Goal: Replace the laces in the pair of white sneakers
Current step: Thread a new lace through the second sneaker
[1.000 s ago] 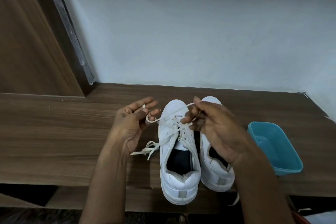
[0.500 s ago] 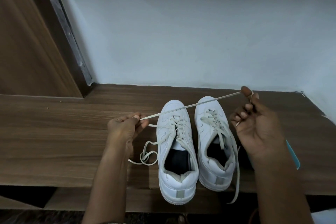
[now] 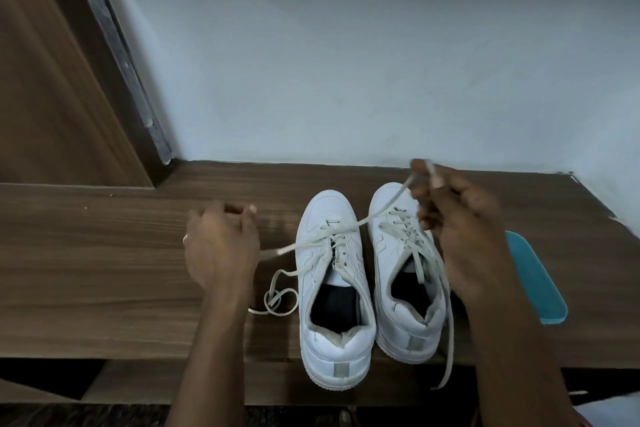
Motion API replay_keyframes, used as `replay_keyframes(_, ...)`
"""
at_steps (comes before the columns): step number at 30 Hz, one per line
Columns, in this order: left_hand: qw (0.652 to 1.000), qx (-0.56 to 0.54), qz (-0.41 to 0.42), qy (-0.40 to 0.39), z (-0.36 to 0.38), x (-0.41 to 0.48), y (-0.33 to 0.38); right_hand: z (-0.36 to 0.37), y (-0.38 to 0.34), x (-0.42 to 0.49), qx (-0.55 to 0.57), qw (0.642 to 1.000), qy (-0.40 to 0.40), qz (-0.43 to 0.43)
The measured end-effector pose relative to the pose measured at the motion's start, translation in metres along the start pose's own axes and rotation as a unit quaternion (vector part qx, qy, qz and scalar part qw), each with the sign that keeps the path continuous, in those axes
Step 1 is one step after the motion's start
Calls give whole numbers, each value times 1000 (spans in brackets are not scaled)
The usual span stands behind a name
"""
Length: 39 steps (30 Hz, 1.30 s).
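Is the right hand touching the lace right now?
Touching. The head view shows the right hand pinching the lace in its raised fingertips; the lace runs down to the left sneaker.

White leather sneakers [image 3: 337, 343] side by side on brown wood-grain shelf [image 3: 104, 270], lower centre; pale flat lace [image 3: 381, 213] pinched by right hand [image 3: 464, 236].

no text, brand, number or sign can be read anywhere in the view. the only label-like marks are the grey tabs on the heels of the left sneaker [image 3: 336, 295], at about 6 o'clock, and of the right sneaker [image 3: 403, 302], just to its 3 o'clock side. both tabs show as plain patches with nothing legible on them.
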State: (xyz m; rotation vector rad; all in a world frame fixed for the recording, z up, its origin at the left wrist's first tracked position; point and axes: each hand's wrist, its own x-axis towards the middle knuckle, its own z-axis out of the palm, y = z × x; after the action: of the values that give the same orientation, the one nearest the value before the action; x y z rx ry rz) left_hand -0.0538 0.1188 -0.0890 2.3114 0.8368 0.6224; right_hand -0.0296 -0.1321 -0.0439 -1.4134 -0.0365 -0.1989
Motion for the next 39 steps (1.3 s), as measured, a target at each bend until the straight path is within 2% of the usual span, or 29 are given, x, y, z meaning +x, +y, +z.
replay_keyframes(1,996,-39,80,5,-1,2,2,8,-1,-3,-42,998,-55,-4)
replay_keyframes(3,961,-188,193,-53,-5,5,13,22,-2,-10,-131,980,-148,-4)
replay_keyframes(4,937,-251,219,-105,-9,3,20,29,-3,-13,-174,967,-184,-2)
replay_keyframes(6,889,-302,266,-216,-20,-3,36,41,-4,-20,-226,945,-235,-4)
replay_keyframes(9,846,-302,285,-334,-24,-10,45,51,-5,-25,-255,933,-249,-35)
replay_keyframes(12,825,-324,241,-396,-23,-13,45,53,-7,-25,-255,948,-185,-43)
replay_keyframes(15,834,-314,234,-389,-24,-13,44,50,-7,-24,-264,953,-135,-59)
replay_keyframes(17,849,-305,226,-368,-24,-10,43,48,-7,-23,-257,955,-135,-63)
replay_keyframes(19,873,-284,203,-339,-25,-7,41,46,-7,-21,-256,954,-142,-61)
replay_keyframes(21,902,-248,188,-298,-25,-5,38,42,-4,-18,-287,949,-116,-61)
replay_keyframes(23,924,-232,177,-247,-25,-2,34,36,-3,-15,-356,929,-87,-56)
replay_keyframes(26,944,-205,171,-194,-24,3,29,28,-8,-16,-446,884,-139,5)
replay_keyframes(29,946,-192,172,-197,-22,2,29,31,-9,-22,-471,858,-196,61)
replay_keyframes(34,932,-201,177,-245,-14,-1,29,46,-4,-28,-549,801,-230,64)
replay_keyframes(39,916,-222,166,-290,-11,-1,27,50,-6,-30,-573,788,-219,51)
